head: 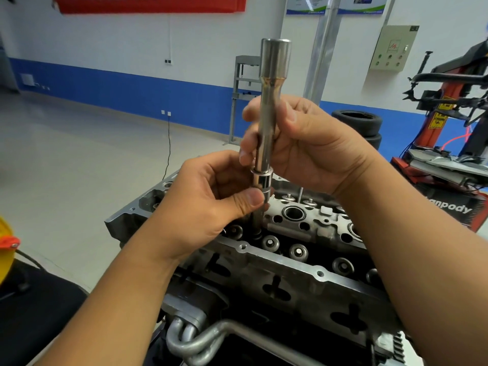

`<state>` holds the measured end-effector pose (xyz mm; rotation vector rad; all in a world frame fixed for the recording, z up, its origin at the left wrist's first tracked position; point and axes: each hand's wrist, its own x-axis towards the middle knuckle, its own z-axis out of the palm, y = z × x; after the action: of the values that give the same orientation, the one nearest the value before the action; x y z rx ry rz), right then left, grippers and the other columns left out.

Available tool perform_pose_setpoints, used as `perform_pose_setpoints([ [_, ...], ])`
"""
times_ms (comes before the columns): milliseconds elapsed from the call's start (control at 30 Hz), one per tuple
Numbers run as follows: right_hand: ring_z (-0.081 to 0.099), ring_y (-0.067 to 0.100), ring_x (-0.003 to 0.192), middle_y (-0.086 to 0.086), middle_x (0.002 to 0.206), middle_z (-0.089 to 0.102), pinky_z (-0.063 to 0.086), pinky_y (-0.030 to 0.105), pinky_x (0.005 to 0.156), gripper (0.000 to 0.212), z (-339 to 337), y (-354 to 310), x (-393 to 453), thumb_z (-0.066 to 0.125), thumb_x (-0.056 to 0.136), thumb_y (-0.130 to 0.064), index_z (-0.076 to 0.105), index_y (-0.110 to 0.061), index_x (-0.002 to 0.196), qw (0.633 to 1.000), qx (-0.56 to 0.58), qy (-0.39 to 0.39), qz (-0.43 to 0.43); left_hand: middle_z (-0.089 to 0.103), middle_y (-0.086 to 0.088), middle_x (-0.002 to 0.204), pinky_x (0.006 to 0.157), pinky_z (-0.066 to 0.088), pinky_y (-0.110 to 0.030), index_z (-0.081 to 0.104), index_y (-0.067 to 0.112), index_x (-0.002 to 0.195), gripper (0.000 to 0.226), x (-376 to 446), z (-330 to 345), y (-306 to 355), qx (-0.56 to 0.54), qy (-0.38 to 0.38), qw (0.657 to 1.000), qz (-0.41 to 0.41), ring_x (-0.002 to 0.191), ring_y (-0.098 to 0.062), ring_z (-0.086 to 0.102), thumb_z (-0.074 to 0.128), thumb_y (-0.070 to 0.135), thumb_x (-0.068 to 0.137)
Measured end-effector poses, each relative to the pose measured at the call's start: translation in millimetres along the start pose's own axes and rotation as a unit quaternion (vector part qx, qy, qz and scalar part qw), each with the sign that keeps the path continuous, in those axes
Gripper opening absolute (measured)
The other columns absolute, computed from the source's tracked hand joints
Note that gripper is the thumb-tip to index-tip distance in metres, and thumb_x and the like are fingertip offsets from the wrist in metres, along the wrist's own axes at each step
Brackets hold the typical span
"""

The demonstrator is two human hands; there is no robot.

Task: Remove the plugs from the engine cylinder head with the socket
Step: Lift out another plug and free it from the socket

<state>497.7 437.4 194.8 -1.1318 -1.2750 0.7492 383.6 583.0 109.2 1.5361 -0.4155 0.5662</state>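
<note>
Two hands hold one long shiny steel socket tool (266,128) | upright over grey metal cylinder head (303,262) | right hand (311,146) wrapped high, left hand (211,204) pinching low, nearer the hole

White lettering on the dark base of the red tyre machine (449,204) at the right edge reads "anpody", its beginning hidden behind the person's arm. A yellow warning sticker (439,120) on the machine's column, the red banner (148,3) and the wall posters (306,5) carry print too blurred to read.
</note>
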Motion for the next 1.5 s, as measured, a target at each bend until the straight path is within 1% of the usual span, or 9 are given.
perform_pose_setpoints([
  [267,0.073,0.029,0.079,0.012,0.09,0.076,0.056,0.039,0.078,0.039,0,-1,0,0.085,0.079,-0.037,0.067,-0.009,0.097,1.0,-0.003,-0.002,-0.012,0.08,-0.007,0.102,0.079,0.062,-0.03,0.072,0.026,0.111,0.037,2,0,1,0.042,-0.007,0.999,-0.022,0.095,-0.026,0.078,0.081,0.038,0.076],
  [400,0.072,0.028,0.082,0.011,0.095,0.075,0.054,0.042,0.081,0.033,-2,1,-1,0.08,0.085,-0.037,0.07,-0.01,0.102,1.0,-0.002,0.001,-0.01,0.079,-0.006,0.109,0.065,0.059,-0.026,0.065,0.026,0.127,0.033,2,-5,4,0.025,-0.085,0.995,-0.046,0.1,-0.028,0.078,0.067,0.017,0.095],
  [533,0.072,0.028,0.087,0.009,0.098,0.076,0.054,0.045,0.089,0.035,-3,3,0,0.076,0.086,-0.041,0.073,-0.013,0.106,1.0,-0.006,0.002,0.0,0.081,-0.004,0.096,0.053,0.057,-0.026,0.069,0.026,0.111,0.033,2,1,2,0.063,-0.015,0.997,-0.032,0.089,-0.024,0.08,0.083,0.023,0.081],
  [667,0.074,0.029,0.08,0.009,0.085,0.076,0.057,0.04,0.077,0.046,-1,2,0,0.088,0.073,-0.042,0.065,-0.012,0.1,1.0,-0.012,0.016,-0.009,0.081,0.0,0.088,0.074,0.063,-0.028,0.073,0.023,0.099,0.042,1,6,-2,0.103,0.05,0.993,-0.002,0.083,-0.02,0.079,0.093,0.03,0.064],
  [900,0.074,0.029,0.085,0.013,0.091,0.076,0.057,0.043,0.085,0.037,-2,2,0,0.083,0.08,-0.034,0.066,-0.007,0.098,1.0,0.006,0.003,-0.022,0.08,-0.005,0.102,0.06,0.057,-0.024,0.066,0.033,0.124,0.029,0,0,3,0.059,-0.055,0.996,-0.025,0.092,-0.027,0.077,0.064,0.025,0.096],
  [1033,0.074,0.026,0.097,0.012,0.098,0.077,0.053,0.047,0.095,0.03,-2,1,-2,0.072,0.088,-0.034,0.072,-0.009,0.104,1.0,0.01,0.006,-0.005,0.08,-0.004,0.091,0.052,0.054,-0.022,0.067,0.02,0.109,0.032,2,4,-1,0.087,0.017,0.996,-0.009,0.082,-0.02,0.079,0.081,0.032,0.083],
  [1200,0.073,0.032,0.096,0.012,0.097,0.078,0.054,0.051,0.095,0.034,0,2,0,0.068,0.087,-0.04,0.065,-0.012,0.106,1.0,0.003,0.025,0.013,0.079,0.005,0.083,0.07,0.06,-0.023,0.073,0.03,0.1,0.044,4,8,-9,0.138,0.097,0.985,0.038,0.074,-0.011,0.076,0.09,0.047,0.063],
  [1367,0.075,0.028,0.092,0.012,0.093,0.078,0.059,0.042,0.086,0.034,3,0,-1,0.074,0.086,-0.036,0.061,-0.009,0.1,0.999,-0.018,0.036,-0.007,0.079,0.001,0.107,0.073,0.065,-0.037,0.073,0.039,0.118,0.027,3,5,-4,0.083,0.023,0.996,0.018,0.095,-0.025,0.077,0.072,0.048,0.092],
  [1500,0.07,0.033,0.11,0.009,0.103,0.078,0.049,0.059,0.107,0.026,1,4,-1,0.054,0.101,-0.032,0.073,-0.013,0.102,0.998,-0.027,0.059,0.0,0.08,-0.003,0.106,0.06,0.06,-0.03,0.07,0.035,0.122,0.027,1,2,0,0.053,-0.019,0.998,-0.01,0.095,-0.025,0.078,0.06,0.025,0.099],
])
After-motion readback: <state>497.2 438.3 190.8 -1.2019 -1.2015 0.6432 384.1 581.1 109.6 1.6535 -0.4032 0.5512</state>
